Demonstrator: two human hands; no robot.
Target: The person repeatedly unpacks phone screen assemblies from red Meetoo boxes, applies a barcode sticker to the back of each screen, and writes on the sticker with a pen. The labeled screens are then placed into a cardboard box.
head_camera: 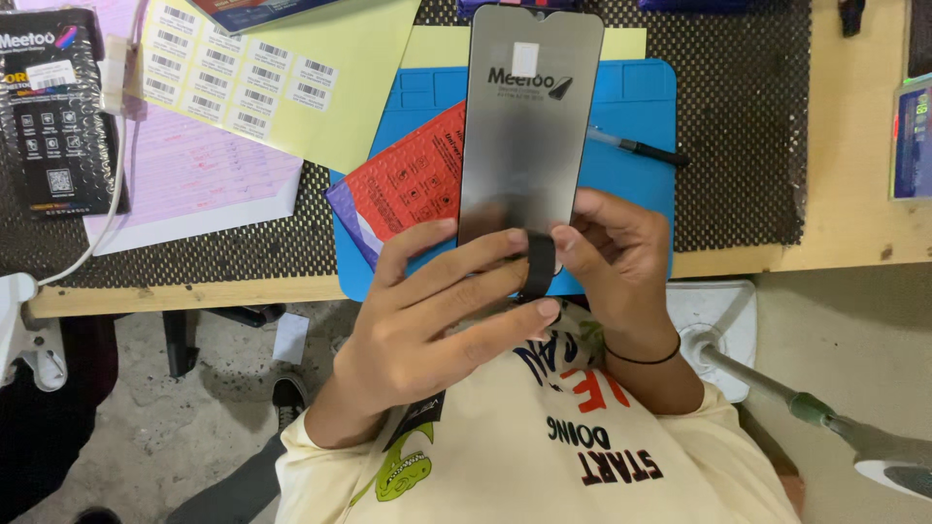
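We held a dark screen protector (529, 121) upright in front of us, above the blue mat (641, 107) on the table (845, 146); its notched top edge pointed away from us and its lower end sat between our two hands; our left hand (437, 320) was curled in from the left, its fingers (466, 257) narrow and laid across the lower edge of the glass sheet, touching it; our right hand (621, 262) came in from the right, its fingertips (563, 238) pinched close on a small black tab (537, 267) that hung from the bottom of the protector, just beside the left fingertips; a thin black band (646, 357) circled the right wrist; behind the protector, on the mat, lay a red packet (408, 184), partly hidden by the sheet and our left fingers; a black pen (646, 150) rested on the mat to the right of the protector, well apart from our fingers; farther left lay a yellow sheet of white labels (243, 82), pink paper (194, 175), and a black retail box (53, 107) with a white cable (112, 209) running beside it.
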